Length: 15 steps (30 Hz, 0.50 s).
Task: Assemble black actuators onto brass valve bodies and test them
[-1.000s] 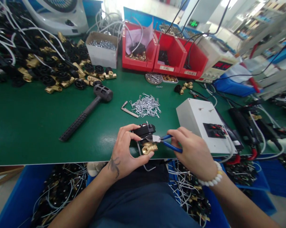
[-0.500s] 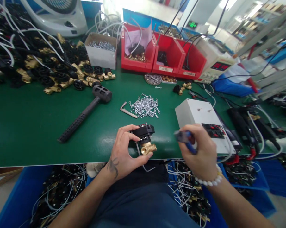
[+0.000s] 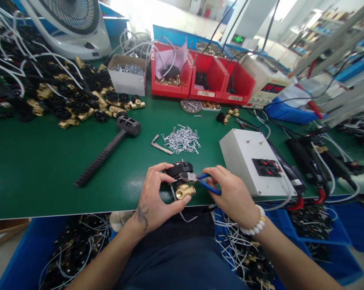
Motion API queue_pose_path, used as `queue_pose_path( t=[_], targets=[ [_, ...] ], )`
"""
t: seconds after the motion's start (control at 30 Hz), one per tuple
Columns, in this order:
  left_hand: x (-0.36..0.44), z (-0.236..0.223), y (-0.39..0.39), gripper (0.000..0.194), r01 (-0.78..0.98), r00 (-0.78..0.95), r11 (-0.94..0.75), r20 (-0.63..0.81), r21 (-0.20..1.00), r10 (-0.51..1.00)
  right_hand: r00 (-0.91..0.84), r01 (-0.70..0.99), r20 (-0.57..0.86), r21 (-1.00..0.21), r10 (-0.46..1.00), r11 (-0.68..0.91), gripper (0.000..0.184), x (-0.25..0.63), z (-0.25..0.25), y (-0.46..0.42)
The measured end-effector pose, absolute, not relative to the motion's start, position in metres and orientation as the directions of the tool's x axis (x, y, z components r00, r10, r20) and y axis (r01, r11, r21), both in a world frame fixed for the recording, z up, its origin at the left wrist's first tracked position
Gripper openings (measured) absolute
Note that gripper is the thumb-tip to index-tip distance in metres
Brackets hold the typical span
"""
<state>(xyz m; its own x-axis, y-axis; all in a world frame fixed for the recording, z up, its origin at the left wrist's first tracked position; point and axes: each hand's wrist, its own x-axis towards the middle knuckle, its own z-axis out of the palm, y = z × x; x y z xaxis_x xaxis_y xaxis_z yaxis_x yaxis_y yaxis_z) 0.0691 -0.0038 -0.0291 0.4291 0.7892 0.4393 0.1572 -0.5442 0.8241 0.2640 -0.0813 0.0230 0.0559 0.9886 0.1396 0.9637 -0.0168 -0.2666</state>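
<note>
My left hand is closed round a brass valve with a black plastic head, held near the front edge of the green bench. A white cable hangs down from the valve. In my right hand is a pair of pliers with blue handles. The jaws of the pliers lie against the joint between the black head and the brass body; whether they grip a pin there is too small to tell. Beyond the valve lies a pile of silver R-shaped clips, beside a small bent metal tool.
A black mallet lies at left, in front of heaped brass valves. A carton of clips and red bins stand behind. To the right sits a grey switch box. Blue crates stand below the bench edge.
My right hand has moved left with the pliers, bringing their jaws onto the valve. My left hand still holds the valve in nearly the same place. The view has tilted slightly.
</note>
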Motion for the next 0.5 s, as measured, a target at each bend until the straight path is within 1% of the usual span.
queue_pose_path(
  t=[0.03, 0.07, 0.1, 0.17, 0.2, 0.23, 0.27, 0.3, 0.33, 0.37, 0.4, 0.43, 0.47, 0.5],
  targets=[
    [0.070, -0.030, -0.005, 0.037, 0.160, 0.398, -0.533, 0.440, 0.831, 0.805, 0.128, 0.956, 0.170, -0.284, 0.977, -0.076, 0.019, 0.266, 0.020, -0.081],
    [0.070, -0.029, -0.005, 0.036, 0.168, 0.355, -0.522, 0.443, 0.836, 0.823, 0.193, 0.949, 0.190, -0.285, 0.963, -0.134, 0.027, 0.268, 0.016, -0.082],
    [0.070, -0.029, -0.006, 0.036, 0.181, 0.311, -0.511, 0.444, 0.840, 0.840, 0.236, 0.948, 0.187, -0.262, 0.954, -0.183, 0.039, 0.270, 0.012, -0.082],
    [0.068, -0.024, -0.006, 0.036, 0.207, 0.248, -0.511, 0.461, 0.834, 0.852, 0.242, 0.962, 0.149, -0.166, 0.959, -0.217, 0.057, 0.274, 0.005, -0.081],
    [0.066, -0.021, -0.006, 0.037, 0.216, 0.247, -0.531, 0.480, 0.819, 0.842, 0.222, 0.969, 0.135, -0.143, 0.966, -0.203, 0.061, 0.275, 0.003, -0.081],
    [0.065, -0.016, -0.006, 0.039, 0.222, 0.262, -0.564, 0.509, 0.795, 0.820, 0.207, 0.969, 0.142, -0.164, 0.968, -0.183, 0.063, 0.274, 0.003, -0.080],
    [0.064, -0.011, -0.006, 0.042, 0.225, 0.287, -0.605, 0.541, 0.764, 0.790, 0.201, 0.956, 0.156, -0.245, 0.967, -0.160, 0.063, 0.273, 0.004, -0.079],
    [0.063, -0.006, -0.007, 0.044, 0.224, 0.317, -0.651, 0.577, 0.725, 0.752, 0.206, 0.913, 0.161, -0.387, 0.965, -0.130, 0.062, 0.269, 0.008, -0.079],
    [0.063, -0.001, -0.007, 0.045, 0.217, 0.346, -0.697, 0.614, 0.683, 0.709, 0.210, 0.818, 0.134, -0.566, 0.968, -0.100, 0.063, 0.265, 0.014, -0.078],
    [0.063, 0.004, -0.008, 0.045, 0.211, 0.373, -0.737, 0.644, 0.642, 0.668, 0.194, 0.664, 0.070, -0.744, 0.978, -0.078, 0.064, 0.259, 0.021, -0.078],
    [0.064, 0.008, -0.009, 0.045, 0.207, 0.396, -0.770, 0.668, 0.604, 0.630, 0.155, 0.470, -0.006, -0.879, 0.988, -0.079, 0.065, 0.253, 0.028, -0.077],
    [0.065, 0.012, -0.010, 0.043, 0.206, 0.417, -0.794, 0.683, 0.572, 0.600, 0.105, 0.277, -0.074, -0.956, 0.992, -0.100, 0.067, 0.247, 0.034, -0.077],
    [0.065, 0.015, -0.011, 0.043, 0.208, 0.440, -0.810, 0.687, 0.549, 0.579, 0.069, 0.117, -0.120, -0.985, 0.990, -0.128, 0.068, 0.241, 0.039, -0.077],
    [0.066, 0.018, -0.011, 0.043, 0.208, 0.464, -0.819, 0.683, 0.536, 0.565, 0.059, 0.003, -0.145, -0.989, 0.988, -0.146, 0.069, 0.237, 0.042, -0.076]
  ],
)
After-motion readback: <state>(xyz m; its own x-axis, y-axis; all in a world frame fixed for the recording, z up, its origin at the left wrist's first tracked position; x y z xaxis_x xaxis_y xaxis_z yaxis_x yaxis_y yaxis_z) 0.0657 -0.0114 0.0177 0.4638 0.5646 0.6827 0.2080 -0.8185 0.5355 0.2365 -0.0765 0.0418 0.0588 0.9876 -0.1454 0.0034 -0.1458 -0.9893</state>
